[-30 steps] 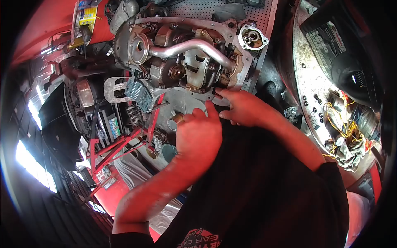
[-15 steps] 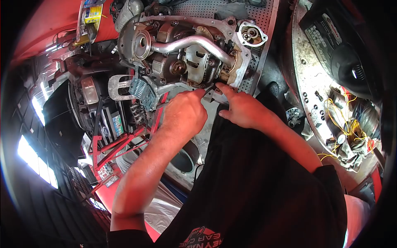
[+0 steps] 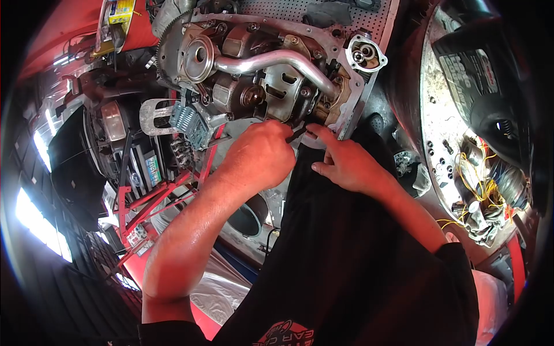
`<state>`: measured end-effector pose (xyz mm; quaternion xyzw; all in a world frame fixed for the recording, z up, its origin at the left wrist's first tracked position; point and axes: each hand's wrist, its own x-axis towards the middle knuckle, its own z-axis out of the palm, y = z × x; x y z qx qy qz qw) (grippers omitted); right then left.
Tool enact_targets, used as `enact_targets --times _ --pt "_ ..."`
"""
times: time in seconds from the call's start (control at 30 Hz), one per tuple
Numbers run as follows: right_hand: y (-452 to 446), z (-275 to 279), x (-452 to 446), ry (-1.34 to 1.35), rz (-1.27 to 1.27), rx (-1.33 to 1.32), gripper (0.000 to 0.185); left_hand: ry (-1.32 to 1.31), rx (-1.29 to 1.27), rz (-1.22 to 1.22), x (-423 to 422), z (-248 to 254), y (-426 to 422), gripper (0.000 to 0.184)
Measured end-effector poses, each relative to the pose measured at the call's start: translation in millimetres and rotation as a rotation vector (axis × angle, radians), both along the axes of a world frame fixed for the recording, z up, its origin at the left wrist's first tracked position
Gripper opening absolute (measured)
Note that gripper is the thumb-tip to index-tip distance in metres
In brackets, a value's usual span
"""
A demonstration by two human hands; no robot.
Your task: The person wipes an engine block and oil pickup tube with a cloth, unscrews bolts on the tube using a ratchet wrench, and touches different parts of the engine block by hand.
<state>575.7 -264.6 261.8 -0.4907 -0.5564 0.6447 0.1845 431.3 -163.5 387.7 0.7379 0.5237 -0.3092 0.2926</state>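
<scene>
My left hand point(image 3: 262, 153) is closed at the lower edge of an open engine block point(image 3: 277, 95), around a thin dark tool point(image 3: 296, 135) that shows only in part. Its fingertips are mostly hidden behind the fist. To the right, my right hand point(image 3: 349, 164) has its index finger stretched to the block's edge beside the dark tool, with the thumb apart. A curved silver tube point(image 3: 271, 60) runs across the block from a round pickup point(image 3: 199, 59).
A blue-grey socket case point(image 3: 193, 128) and a red metal stand point(image 3: 141, 199) are at the left. A round flange point(image 3: 366, 53) sits at the block's upper right. Further right are a metal tray point(image 3: 433, 109), yellow wires point(image 3: 482, 179) and a black engine cover point(image 3: 479, 75).
My left hand has moved up to the block's edge and turned into a fist around the dark tool. My right hand remains beside it. The view has shifted slightly.
</scene>
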Motion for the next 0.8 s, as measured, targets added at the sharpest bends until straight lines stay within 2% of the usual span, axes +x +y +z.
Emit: enact_targets --times 0.1,0.27,0.33,0.47,0.53,0.57,0.63,0.77,0.8 --pt "3 1 3 0.036 0.006 -0.089 0.07 0.027 0.042 -0.032 4 2 -7 0.036" --pt "0 -7 2 0.129 -0.048 -0.034 0.068 0.106 0.019 -0.022 7 4 -7 0.037" --pt "3 -7 3 0.138 -0.044 -0.041 0.068 -0.06 0.007 0.079 -1 1 -4 0.037" --pt "4 -11 3 0.153 -0.047 -0.028 0.068 -0.155 0.053 0.126 -10 -2 -8 0.037" --pt "5 -9 6 0.162 -0.033 -0.038 0.068 -0.124 -0.052 0.318 -12 0 -8 0.038" --pt "5 -8 7 0.167 -0.018 -0.049 0.068 -0.118 -0.052 0.321 -9 3 -4 0.038" --pt "5 -9 7 0.181 -0.016 -0.05 0.068 0.065 -0.366 0.78 -1 10 6 0.041" --pt "7 -9 10 0.171 0.014 -0.055 0.068 0.078 -0.391 0.813 -6 6 0 0.043" --pt "6 -9 10 0.172 0.015 -0.056 0.068 -0.072 -0.152 0.557 -19 0 -16 0.044"
